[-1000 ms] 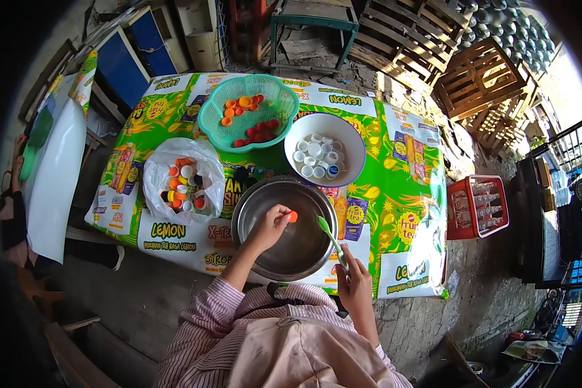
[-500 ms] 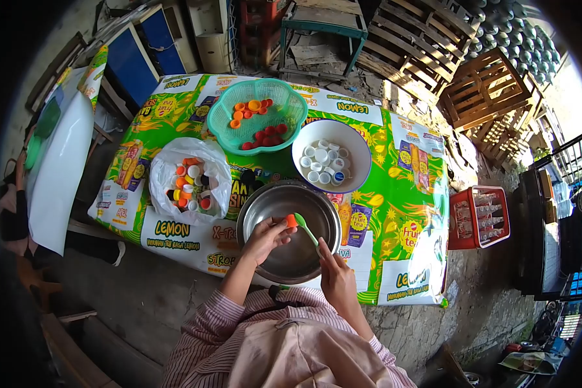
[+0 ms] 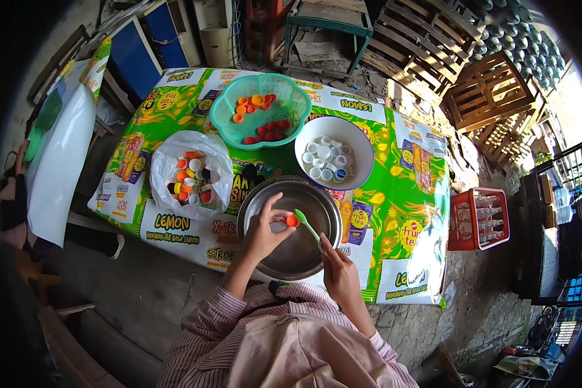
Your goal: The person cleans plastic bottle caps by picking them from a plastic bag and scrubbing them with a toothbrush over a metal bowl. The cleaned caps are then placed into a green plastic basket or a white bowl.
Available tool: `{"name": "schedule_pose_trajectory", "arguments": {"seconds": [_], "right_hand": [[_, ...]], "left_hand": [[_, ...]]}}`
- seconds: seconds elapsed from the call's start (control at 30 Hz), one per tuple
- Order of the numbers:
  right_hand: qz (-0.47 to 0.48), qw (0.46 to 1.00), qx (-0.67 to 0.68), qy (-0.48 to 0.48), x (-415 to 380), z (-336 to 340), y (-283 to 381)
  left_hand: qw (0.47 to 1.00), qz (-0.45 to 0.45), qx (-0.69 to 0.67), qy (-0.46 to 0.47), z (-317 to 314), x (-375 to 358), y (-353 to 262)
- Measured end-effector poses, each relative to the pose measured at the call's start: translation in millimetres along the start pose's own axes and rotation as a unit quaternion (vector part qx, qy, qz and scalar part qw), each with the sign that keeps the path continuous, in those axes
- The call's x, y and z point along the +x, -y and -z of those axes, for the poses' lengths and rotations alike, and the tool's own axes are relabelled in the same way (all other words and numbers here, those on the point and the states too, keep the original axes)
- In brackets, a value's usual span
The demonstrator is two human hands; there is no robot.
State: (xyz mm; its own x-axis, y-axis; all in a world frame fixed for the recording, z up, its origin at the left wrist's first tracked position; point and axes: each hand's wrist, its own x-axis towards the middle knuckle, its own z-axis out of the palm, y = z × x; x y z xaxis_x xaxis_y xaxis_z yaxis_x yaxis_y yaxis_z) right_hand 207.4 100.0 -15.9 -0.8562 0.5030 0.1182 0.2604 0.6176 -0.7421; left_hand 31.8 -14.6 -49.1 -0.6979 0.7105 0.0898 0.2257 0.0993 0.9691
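1. Hands: left hand (image 3: 263, 231) pinches a small orange plastic bottle cap (image 3: 291, 220) at its fingertips; right hand (image 3: 339, 275) is clenched on the handle of a green plastic toothbrush (image 3: 308, 226).
2. Brush head sits just beside the orange cap, touching or nearly so; can't tell which.
3. Both cap and brush head are held over the round stainless steel basin (image 3: 304, 255), which stands at the near edge of the bench (image 3: 394, 213), roughly mid-length.
4. Bench is covered with a green and yellow printed plastic sheet (image 3: 174, 223).
5. White round bowl (image 3: 362, 145) holding white bottle caps (image 3: 323, 158) sits just behind the basin, toward the far right.
6. Green plastic mesh basket (image 3: 291, 103) with red and orange caps (image 3: 265, 129) sits at the far edge, left of the white bowl.
7. Open white plastic bag (image 3: 220, 168) of mixed-colour caps (image 3: 191, 181) lies left of the basin, near the left part of the near edge.
8. Red plastic crate (image 3: 478, 216) stands on the ground off the right end of the bench.
9. Wooden pallets (image 3: 485, 90) are stacked beyond the far right corner.
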Motion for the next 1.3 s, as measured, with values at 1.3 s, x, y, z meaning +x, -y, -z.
{"name": "schedule_pose_trajectory", "arguments": {"seconds": [1.3], "right_hand": [[0.032, 0.999, -0.03, -0.015, -1.7, 10.3, 8.5]], "left_hand": [[0.993, -0.066, -0.037, -0.086, -2.6, -7.3, -8.9]]}}
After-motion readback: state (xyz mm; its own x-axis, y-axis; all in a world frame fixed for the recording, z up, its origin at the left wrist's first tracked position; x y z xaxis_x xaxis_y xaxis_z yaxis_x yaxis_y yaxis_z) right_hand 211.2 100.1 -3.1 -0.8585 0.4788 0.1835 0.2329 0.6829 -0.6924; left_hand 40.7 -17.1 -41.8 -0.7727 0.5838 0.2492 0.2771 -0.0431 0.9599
